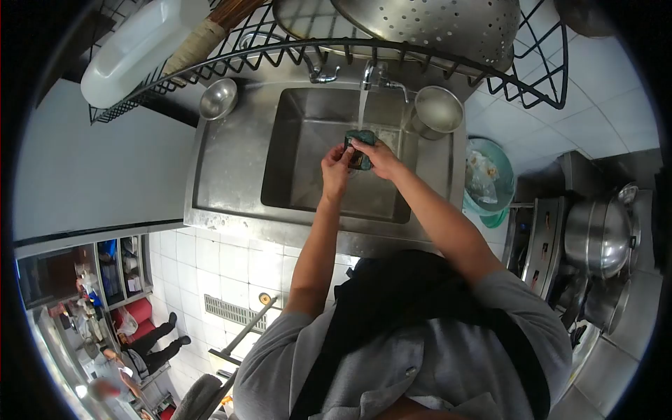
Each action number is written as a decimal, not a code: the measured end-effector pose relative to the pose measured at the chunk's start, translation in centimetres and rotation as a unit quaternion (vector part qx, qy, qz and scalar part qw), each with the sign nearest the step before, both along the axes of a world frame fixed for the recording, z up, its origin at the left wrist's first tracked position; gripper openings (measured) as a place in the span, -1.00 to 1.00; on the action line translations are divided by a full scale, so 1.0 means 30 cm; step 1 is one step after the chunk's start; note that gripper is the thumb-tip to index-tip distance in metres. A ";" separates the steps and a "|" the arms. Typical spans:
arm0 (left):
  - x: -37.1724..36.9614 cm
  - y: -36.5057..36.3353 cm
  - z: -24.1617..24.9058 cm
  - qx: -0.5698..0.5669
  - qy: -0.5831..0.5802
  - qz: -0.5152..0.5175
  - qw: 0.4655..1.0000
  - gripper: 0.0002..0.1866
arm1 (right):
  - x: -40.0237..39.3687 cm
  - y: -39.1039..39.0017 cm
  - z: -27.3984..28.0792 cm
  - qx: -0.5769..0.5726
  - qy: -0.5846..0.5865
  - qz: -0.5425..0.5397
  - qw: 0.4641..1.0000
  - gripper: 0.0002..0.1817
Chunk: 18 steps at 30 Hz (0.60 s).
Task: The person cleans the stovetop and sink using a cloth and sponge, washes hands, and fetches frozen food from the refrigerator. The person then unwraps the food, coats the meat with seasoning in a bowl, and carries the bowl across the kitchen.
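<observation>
Over the sink basin [290, 185], a dark green scouring pad [360, 136] with a small yellowish patch is held between both hands. My left hand [335, 170] pinches its left side, and my right hand [381, 158] grips the right side with the thumb across the top. A stream of water [362, 108] falls from the tap [374, 73] onto or just behind the pad's far end. The fingers beneath the pad are partly hidden.
A metal bowl [218, 99] sits left of the basin and a metal pot [439, 112] on the right. Overhead hangs a black wire rack [539, 91] holding a colander [448, 28]. A green bin [500, 168] stands at right. Another person [140, 357] is at lower left.
</observation>
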<state>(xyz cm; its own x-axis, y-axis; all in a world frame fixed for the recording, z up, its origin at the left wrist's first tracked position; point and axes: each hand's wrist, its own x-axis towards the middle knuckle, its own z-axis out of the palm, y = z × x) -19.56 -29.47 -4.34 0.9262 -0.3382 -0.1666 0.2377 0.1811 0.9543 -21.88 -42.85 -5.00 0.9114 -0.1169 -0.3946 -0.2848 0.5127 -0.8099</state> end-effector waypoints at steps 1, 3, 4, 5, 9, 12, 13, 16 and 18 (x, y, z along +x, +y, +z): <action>0.003 0.002 0.010 0.001 -0.001 -0.004 1.000 -0.67 | 0.001 0.002 -0.013 -0.019 -0.042 -0.003 0.999 -0.62; 0.016 -0.001 0.045 0.041 -0.015 -0.024 0.999 -0.71 | 0.002 -0.005 -0.022 -0.041 -0.085 -0.019 0.995 -0.61; 0.044 0.003 0.044 0.038 -0.017 -0.036 0.998 -0.71 | 0.005 -0.013 -0.026 -0.161 -0.054 -0.038 0.985 -0.60; 0.084 0.019 0.017 0.154 -0.069 -0.082 0.982 -0.71 | -0.003 -0.030 -0.024 -0.279 -0.019 -0.057 0.959 -0.59; 0.124 -0.031 0.014 0.076 0.038 -0.014 0.996 -0.71 | -0.036 -0.206 0.199 -0.503 0.086 0.027 0.859 -0.51; 0.142 -0.104 0.093 -0.008 0.081 -0.089 0.993 -0.71 | -0.040 -0.392 0.273 -0.626 0.043 -0.079 0.775 -0.52; 0.149 -0.137 0.111 -0.060 0.110 -0.129 0.984 -0.70 | -0.013 -0.490 0.253 -0.609 0.036 -0.069 0.789 -0.55; 0.202 -0.242 0.096 -0.046 0.152 -0.130 0.979 -0.61 | 0.038 -0.646 0.156 -0.740 0.084 -0.041 0.666 -0.60; 0.198 -0.292 0.089 -0.084 0.139 -0.134 0.978 -0.56 | 0.035 -0.667 0.144 -0.746 0.097 0.003 0.659 -0.64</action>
<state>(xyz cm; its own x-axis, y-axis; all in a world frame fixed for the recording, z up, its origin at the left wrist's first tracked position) -13.60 -38.23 -1.66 0.7276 -0.6063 -0.3208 0.5444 0.2259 0.8079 -20.83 -62.87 -0.69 0.8629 -0.5033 0.0468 -0.4556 -0.8146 -0.3590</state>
